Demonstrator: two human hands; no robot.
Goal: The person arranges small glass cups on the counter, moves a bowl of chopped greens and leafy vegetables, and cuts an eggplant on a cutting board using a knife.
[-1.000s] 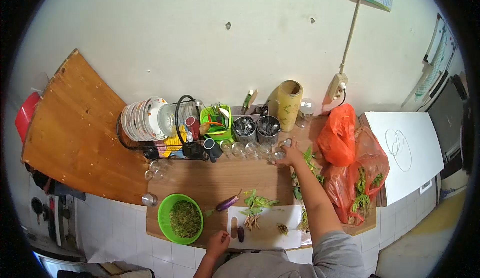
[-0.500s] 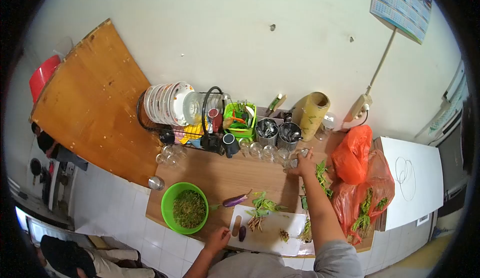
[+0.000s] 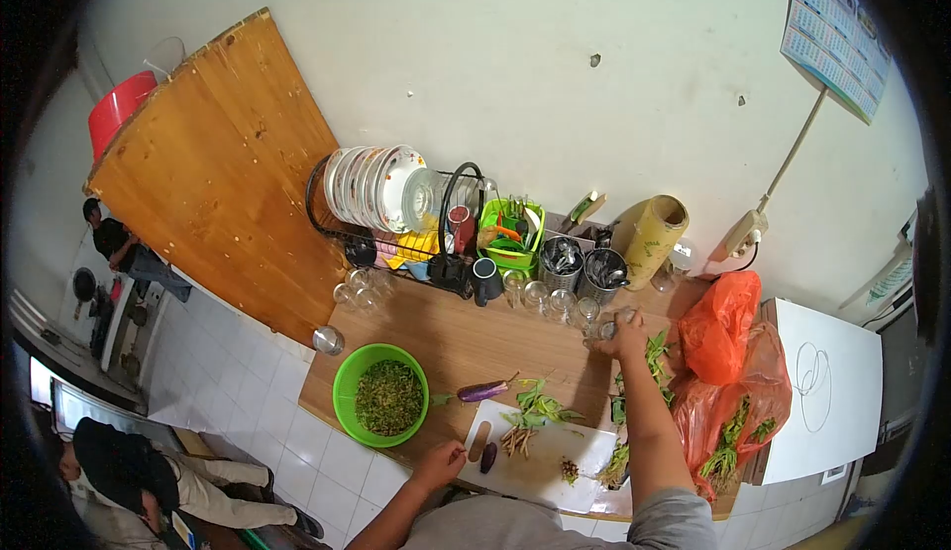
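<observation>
My right hand reaches to the back of the wooden table, its fingers wrapped round a clear drinking glass at the right end of a row of glasses. My left hand is closed beside the left edge of the white cutting board; whether anything is in its fingers is hidden. On the board lie a piece of eggplant, cut stems and leafy greens. A purple eggplant rests just behind it. Left of these stands a green basin of chopped greens.
A rack of plates, a green cutlery basket and metal utensil cups line the wall. Red plastic bags with greens sit at the right. A metal cup is near the left edge. Two other people are at the far left.
The camera view has shifted, so the scene sits further right in the frame. My right hand stays at the glass; my left hand remains near the board.
</observation>
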